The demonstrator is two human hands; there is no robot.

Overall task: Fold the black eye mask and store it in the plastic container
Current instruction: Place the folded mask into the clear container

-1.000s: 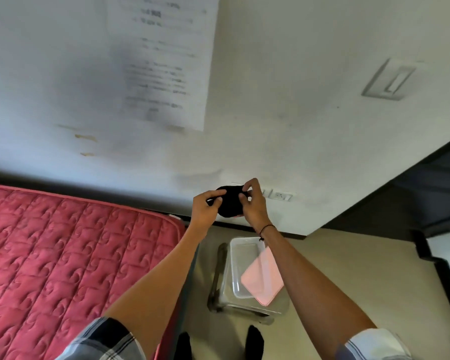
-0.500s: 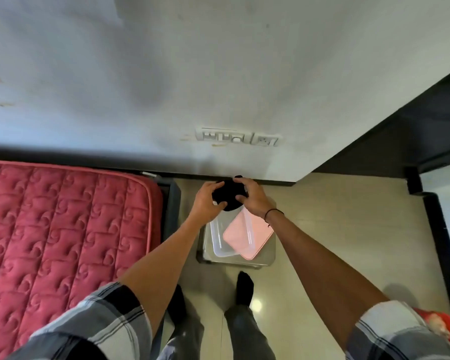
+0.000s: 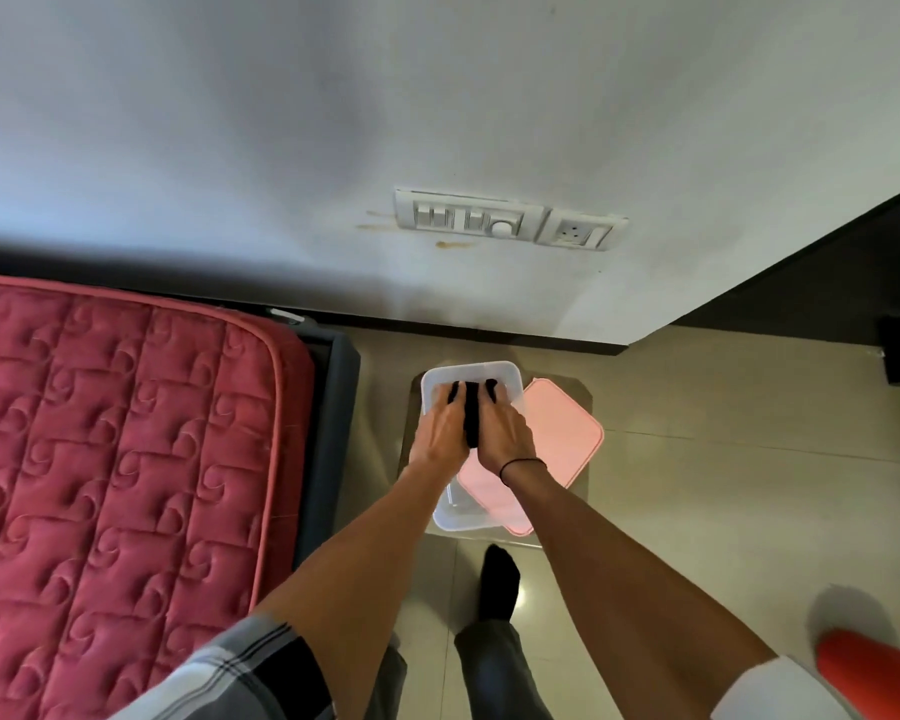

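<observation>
Both hands grip the black eye mask [image 3: 472, 418] inside the plastic container [image 3: 510, 379], left hand [image 3: 440, 433] and right hand [image 3: 505, 433] side by side, palms down. A pink lid [image 3: 562, 439] lies just right of the grip; bare floor [image 3: 723, 485] beyond. The mattress [image 3: 126, 449] stands well left. Fingertips seem curled on the cloth.

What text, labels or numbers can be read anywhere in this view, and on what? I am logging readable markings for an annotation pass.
None can be read.
Switch and socket plate on the wall: no legible marking; any print is too small to tell.
Plastic container and pink lid: no label visible.
Black eye mask, held by the left hand and right hand: plain, no print visible.
Red mattress: quilted pattern only.
</observation>
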